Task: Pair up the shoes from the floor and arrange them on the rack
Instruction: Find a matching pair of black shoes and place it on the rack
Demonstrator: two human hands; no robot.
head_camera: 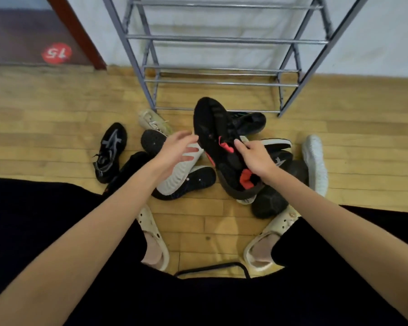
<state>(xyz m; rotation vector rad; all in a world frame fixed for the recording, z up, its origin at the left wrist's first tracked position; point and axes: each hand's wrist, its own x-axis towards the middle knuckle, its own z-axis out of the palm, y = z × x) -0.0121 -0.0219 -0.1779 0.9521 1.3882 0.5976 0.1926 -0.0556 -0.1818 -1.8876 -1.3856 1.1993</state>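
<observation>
Shoes are lying heaped on the wooden floor (57, 118) before the bare metal rack (222, 38). Right hand (257, 158) is gripping a black sneaker with red accents (218, 142); left hand (177, 149), fingers spread and empty, is reaching in. Best to steady its sole, then find its match.

Pale wood plank floor (45, 118); white wall (375, 43) behind; dark red door frame (80, 36), round red "15" sticker (56, 53)

A round red sticker (56, 53) far up and left of the left hand (178, 149) shows a white "15", upside down. Marks on the shoes are too blurry to read.
</observation>
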